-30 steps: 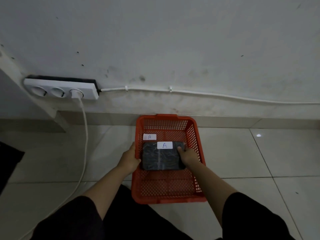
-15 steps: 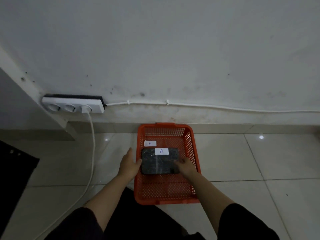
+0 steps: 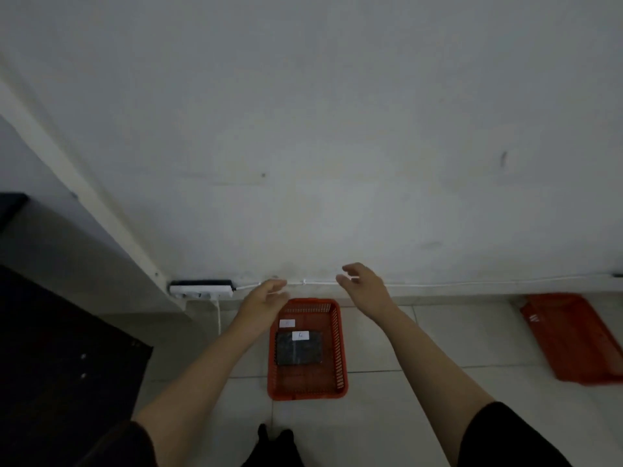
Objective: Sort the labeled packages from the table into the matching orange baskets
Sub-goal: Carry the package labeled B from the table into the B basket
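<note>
Package (image 3: 298, 347) with white label lies flat in orange basket (image 3: 341, 345) on the floor tiles. I see left hand (image 3: 262, 303) and right hand (image 3: 364, 287) both empty, fingers spread, raised above it.

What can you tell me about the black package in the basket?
The package is a flat, dark rectangle that looks wrapped in shiny plastic. A small white label sits at its far edge; the letter is too blurry to read. It lies flat on the mesh floor of the orange basket, in the middle, closer to the left wall. Neither hand touches it.
</note>
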